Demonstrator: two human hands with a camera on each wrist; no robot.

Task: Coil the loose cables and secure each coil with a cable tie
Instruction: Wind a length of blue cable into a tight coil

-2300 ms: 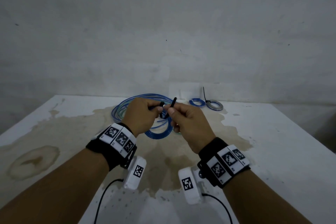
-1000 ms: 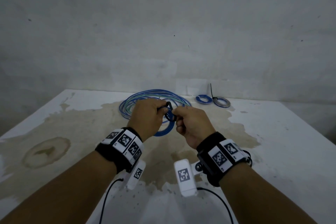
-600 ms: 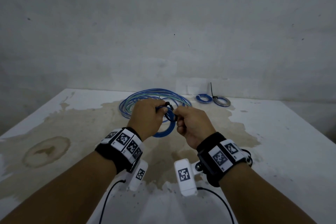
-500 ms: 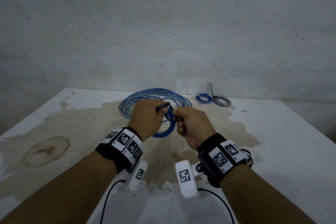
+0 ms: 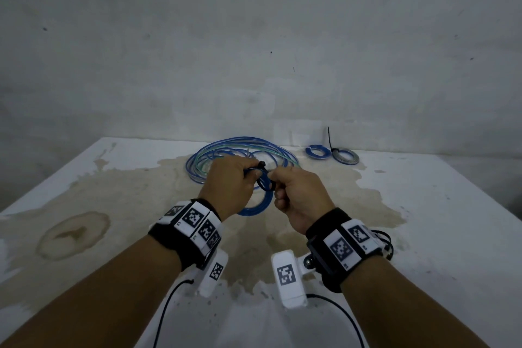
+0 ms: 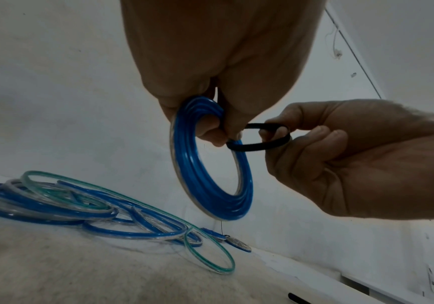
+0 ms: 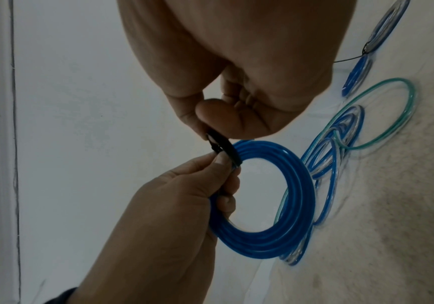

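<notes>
My left hand point(image 5: 243, 175) holds a small blue cable coil point(image 5: 255, 207) upright above the table, pinching its upper rim between thumb and fingers point(image 6: 218, 135). A black cable tie point(image 6: 260, 145) forms a loop around that rim. My right hand point(image 5: 282, 182) pinches the loop's outer end, with a finger through it point(image 6: 272, 131). In the right wrist view the cable tie point(image 7: 223, 147) runs from my right fingertips down to the blue coil point(image 7: 288, 205), just above my left thumb point(image 7: 220, 162).
A pile of loose blue, clear and green cables point(image 5: 214, 155) lies on the stained white table point(image 5: 423, 220) behind my hands. Two small coils, one blue point(image 5: 317, 152) and one grey point(image 5: 345, 156), lie at the back right by the wall, a black tie tail standing up between them.
The tie's two ends, held apart 2.3 s ago, now form a closed loop around the blue coil. Over the last second my hands have hardly moved.
</notes>
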